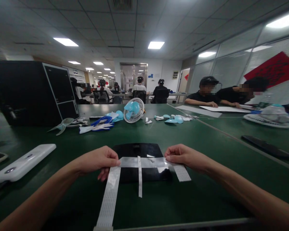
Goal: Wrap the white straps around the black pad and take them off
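Observation:
A clear film strip (131,162) is stretched level between my two hands, above a glossy black panel (137,149) on the green table. My left hand (102,161) pinches its left end, where a long white printed backing strip (110,195) hangs toward the table's near edge. With thumb and fingers closed, my right hand (180,155) grips the other end. A short white printed piece (182,173) hangs just below that hand. Across the middle of the film runs a narrow white paper strip (140,179), dangling downward. The panel is partly hidden by the film.
Behind the panel lie a small fan (134,110), blue and white gloves (98,124) and blue fan blades (173,119). A white device (24,162) lies at left, before a large black cabinet (26,93). Two people sit at right near white sheets (221,109); a dark bar-shaped object (267,147) is nearer.

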A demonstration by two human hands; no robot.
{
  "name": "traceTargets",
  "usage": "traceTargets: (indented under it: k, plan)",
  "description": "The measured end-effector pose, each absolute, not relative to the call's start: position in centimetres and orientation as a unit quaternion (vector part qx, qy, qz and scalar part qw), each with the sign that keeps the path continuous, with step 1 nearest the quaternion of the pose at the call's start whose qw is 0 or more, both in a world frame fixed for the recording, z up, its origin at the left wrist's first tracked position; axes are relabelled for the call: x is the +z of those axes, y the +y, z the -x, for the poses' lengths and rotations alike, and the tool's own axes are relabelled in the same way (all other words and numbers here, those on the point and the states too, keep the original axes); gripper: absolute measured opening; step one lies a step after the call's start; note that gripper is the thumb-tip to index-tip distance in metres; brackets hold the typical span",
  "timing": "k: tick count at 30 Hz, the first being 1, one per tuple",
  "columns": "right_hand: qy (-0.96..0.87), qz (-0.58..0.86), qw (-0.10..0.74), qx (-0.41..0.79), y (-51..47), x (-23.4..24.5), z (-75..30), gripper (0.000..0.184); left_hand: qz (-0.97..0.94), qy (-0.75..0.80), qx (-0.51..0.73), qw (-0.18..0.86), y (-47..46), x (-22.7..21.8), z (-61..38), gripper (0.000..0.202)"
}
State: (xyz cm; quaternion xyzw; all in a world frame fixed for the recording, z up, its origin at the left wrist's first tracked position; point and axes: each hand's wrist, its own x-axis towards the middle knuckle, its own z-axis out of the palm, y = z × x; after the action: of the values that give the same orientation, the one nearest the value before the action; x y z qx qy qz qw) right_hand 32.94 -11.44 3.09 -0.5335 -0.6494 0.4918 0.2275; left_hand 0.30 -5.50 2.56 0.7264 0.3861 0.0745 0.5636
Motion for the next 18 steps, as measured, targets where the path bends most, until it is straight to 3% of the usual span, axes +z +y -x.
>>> traceTargets:
  k: [7, 18]
  plan:
    - [-0.701, 0.564, 0.176, 0.401, -11.4, 2.2, -32.2, 0.027, -0.747, 0.420, -0.010, 0.515, -4.3, 0.8, -0.1, 0.039]
    - [-0.740, 0.591, 0.165, 0.275, -11.3, 1.1, -31.5, 0.029, -0.795, 0.440, -0.014, 0.418, -4.1, 0.4, 0.1, 0.043]
